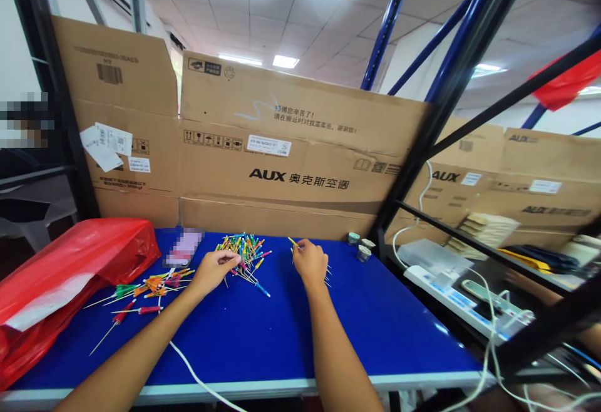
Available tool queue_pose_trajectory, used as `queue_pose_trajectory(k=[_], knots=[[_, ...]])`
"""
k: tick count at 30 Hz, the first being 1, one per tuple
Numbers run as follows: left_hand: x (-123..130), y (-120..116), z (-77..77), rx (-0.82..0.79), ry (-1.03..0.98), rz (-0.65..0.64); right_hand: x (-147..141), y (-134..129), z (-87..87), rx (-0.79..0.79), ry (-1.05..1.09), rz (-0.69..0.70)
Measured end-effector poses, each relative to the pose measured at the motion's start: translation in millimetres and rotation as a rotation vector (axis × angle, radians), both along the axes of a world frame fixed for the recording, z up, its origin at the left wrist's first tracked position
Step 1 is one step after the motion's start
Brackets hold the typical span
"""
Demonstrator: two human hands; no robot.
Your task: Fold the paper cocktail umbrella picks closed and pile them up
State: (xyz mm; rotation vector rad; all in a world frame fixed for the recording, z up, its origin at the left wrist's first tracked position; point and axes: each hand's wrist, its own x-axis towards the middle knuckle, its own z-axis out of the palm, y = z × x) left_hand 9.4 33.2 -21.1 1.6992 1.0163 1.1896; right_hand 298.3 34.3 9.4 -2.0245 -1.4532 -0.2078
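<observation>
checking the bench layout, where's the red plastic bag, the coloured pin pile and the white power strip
Red plastic bag [103, 252]: head view, on the bag's upper middle.
Coloured pin pile [251, 254]: head view, on the pile's centre.
White power strip [429, 285]: head view, on its top face.

The workbench top [282, 337] was bright blue, the plastic bag [66, 287] glossy red, and the heaped wire pins [246, 262] banded yellow, green, red and blue.
</observation>
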Motion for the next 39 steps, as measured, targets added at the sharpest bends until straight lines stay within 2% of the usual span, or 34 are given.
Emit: queue_pose_trajectory(k=[3, 6, 11, 14, 19, 21, 24, 32, 36, 39], knots=[[0.2, 0.8, -1.8, 0.000, 0.034, -0.018, 11.2, -0.3, -5.6, -0.063, -0.041, -0.108], [0.9, 0.8, -3.1, 0.008, 0.038, -0.034, 14.7, -0.3, -10.3, -0.093, -0.033, -0.149], [1.2, 3.2, -5.4, 0.012, -0.004, 0.001, 14.8, 1.0, -8.6, -0.078, -0.013, -0.097], [1.5, 4.0, -5.6, 0.019, -0.020, 0.013, 5.3, 4.4, -7.0, -0.009, -0.028, 0.083], [3.0, 0.4, -3.3, 0.040, 0.014, -0.025, -32.8, 6.9, -22.8, -0.035, -0.199, 0.570], [3.4, -1.2, -1.7, 0.041, 0.012, -0.030, -47.3, 6.1, -30.3, -0.074, -0.251, 0.641], [3.5, -2.1, 0.3, 0.031, 0.007, -0.015, -56.4, 5.7, -34.2, -0.090, -0.280, 0.668], [4.1, -3.0, 0.2, 0.017, 0.023, -0.007, -45.3, 5.1, -31.3, -0.110, -0.258, 0.676], [3.9, -3.7, 2.1, 0.025, 0.029, -0.001, -46.1, 6.0, -32.8, -0.129, -0.250, 0.629], [2.9, -4.1, 2.9, 0.051, 0.044, -0.002, -39.8, 7.9, -32.0, -0.173, -0.237, 0.518]])
